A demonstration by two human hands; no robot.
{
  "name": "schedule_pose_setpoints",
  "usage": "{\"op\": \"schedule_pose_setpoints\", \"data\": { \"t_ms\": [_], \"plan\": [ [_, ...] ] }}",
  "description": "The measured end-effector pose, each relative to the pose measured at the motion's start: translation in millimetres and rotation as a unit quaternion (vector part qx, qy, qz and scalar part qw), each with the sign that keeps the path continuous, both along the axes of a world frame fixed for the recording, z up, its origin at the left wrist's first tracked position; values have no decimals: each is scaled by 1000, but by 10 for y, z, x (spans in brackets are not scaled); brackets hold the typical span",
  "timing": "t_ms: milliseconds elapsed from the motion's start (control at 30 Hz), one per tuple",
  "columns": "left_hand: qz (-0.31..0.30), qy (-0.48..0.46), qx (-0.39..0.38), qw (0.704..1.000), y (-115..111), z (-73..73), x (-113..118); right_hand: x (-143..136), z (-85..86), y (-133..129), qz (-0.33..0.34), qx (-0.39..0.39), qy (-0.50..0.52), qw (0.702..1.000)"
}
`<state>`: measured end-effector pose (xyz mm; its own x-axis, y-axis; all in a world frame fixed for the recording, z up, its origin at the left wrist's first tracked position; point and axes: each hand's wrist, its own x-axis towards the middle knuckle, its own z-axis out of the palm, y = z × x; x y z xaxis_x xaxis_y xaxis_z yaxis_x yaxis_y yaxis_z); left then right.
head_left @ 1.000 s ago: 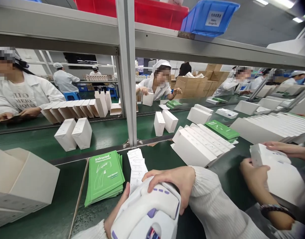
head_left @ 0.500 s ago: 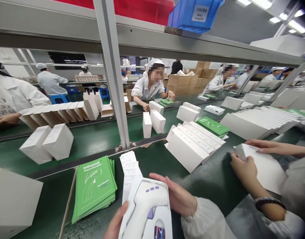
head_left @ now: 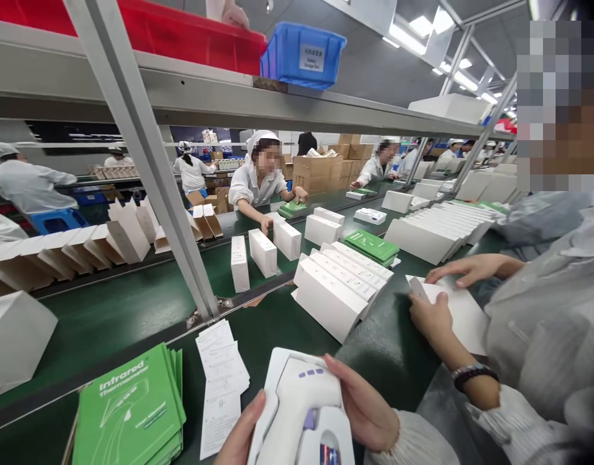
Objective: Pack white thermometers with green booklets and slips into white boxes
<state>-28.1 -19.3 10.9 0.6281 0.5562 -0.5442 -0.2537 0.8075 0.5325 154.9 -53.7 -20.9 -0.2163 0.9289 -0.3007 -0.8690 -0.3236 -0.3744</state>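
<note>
A white tray [head_left: 265, 413] with a white infrared thermometer [head_left: 301, 394] in it is between my two hands at the bottom of the view. The thermometer has purple buttons and a purple trigger. Batteries [head_left: 329, 454] lie in a recess of the tray, partly cut off by the frame. My left hand [head_left: 243, 431] grips the tray's left side, thumb on the edge. My right hand [head_left: 362, 403] holds its upper right side, with the fingers partly hidden behind. Left of the tray are white printed slips [head_left: 222, 387] and a stack of green user manuals [head_left: 130, 410].
White boxes [head_left: 333, 294] stand in a slanted row ahead, with more green manuals [head_left: 370, 247] behind. On my right, a co-worker's hands [head_left: 435, 316] hold a white box. A metal post [head_left: 146, 155] and overhead shelf [head_left: 336, 106] carry red and blue bins [head_left: 303, 55].
The view has turned right, so the bench things appear further left. My right hand's fingers, stretched out beside the tray before, now close on its side. The tray stays in my hands.
</note>
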Motion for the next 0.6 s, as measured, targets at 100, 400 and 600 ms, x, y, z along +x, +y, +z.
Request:
{"op": "schedule_pose_setpoints", "data": {
  "t_ms": [100,400,600],
  "plan": [
    [-42,28,108,993,168,33,122,141,49,-50,-8,2,14,1000],
    [-56,182,731,655,1127,230,1055,414,142,-301,-84,-20,21,996],
    [-184,146,827,511,1110,353,1476,499,69,-417,-67,-4,51,996]
  ]
}}
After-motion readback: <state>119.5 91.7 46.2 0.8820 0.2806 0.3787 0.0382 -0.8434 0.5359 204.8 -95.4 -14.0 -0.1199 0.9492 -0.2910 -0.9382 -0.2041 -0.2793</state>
